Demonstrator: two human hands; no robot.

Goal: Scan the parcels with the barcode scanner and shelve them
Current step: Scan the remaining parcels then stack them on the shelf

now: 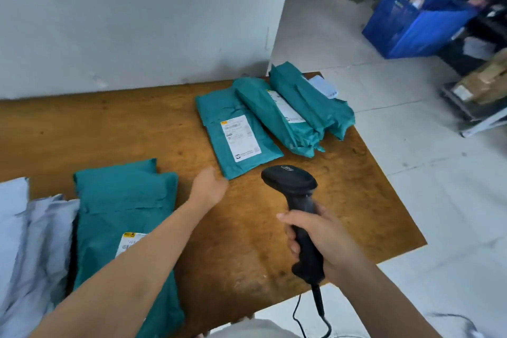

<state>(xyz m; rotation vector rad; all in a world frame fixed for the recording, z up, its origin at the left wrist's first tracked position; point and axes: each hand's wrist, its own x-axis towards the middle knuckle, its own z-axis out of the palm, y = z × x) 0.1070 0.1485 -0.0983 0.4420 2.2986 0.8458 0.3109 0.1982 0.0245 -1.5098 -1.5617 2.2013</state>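
My right hand [322,239] grips the handle of a black corded barcode scanner [295,186], whose head points toward a flat teal parcel [236,134] with a white label face up. My left hand [210,186] reaches across the wooden table [247,228], fingertips at that parcel's near corner, holding nothing. Two more teal parcels [277,115] [310,101] lie overlapping behind it at the table's far right. A large teal parcel [123,214] lies near left, partly under my left forearm.
Grey-white mailer bags [24,241] are piled at the table's left edge. A white wall [137,14] backs the table. On the floor to the right stand a blue crate [411,25] and a low shelf with cardboard boxes [485,82].
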